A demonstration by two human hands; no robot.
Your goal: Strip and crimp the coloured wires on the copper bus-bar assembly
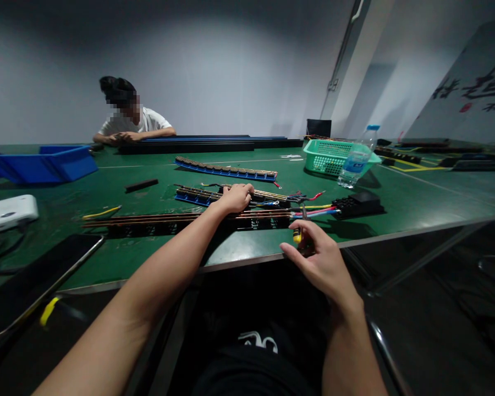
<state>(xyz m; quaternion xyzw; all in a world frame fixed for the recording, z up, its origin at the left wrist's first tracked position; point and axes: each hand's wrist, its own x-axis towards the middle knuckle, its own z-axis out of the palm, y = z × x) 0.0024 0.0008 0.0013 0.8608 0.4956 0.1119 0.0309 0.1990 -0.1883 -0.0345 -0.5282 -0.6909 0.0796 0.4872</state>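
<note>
A: Biggest thing first?
B: The green matte worktop (396, 203) is logged, filling most of the view. Near its front edge the long black rail with copper strips (169, 220) is laid lengthwise, left to right. That is the piece in hand.

A: Other items?
B: A shorter blue-based copper strip (198, 193) is noted just behind the rail, and a second blue strip (226, 169) lies further back. A blue plastic bin (45, 162) is seen far left. A mint-green mesh basket (330, 157) and a clear water bottle (357, 159) are seen on the right, and a seated co-worker (132, 124) across. None of these are touched.

A: How far along?
B: Red, yellow and blue wires (313, 210) are seen bunched at the rail's right end. Whether they are screwed down cannot be told. The work is judged partway: leads are brought to that end only, and the rest of the rail is bare of them.

A: Hands?
B: The left hand (236, 198) is stretched well forward, arm nearly straight. It is set palm down at the rail's right half, fingers curled toward the shorter strip. Whether anything is clasped cannot be told. The right hand (317, 261) is held by the worktop edge with the wrist bent. Its grip is closed on a yellow-handled screwdriver (297, 235), whose shaft is pointed toward the wires.
</note>
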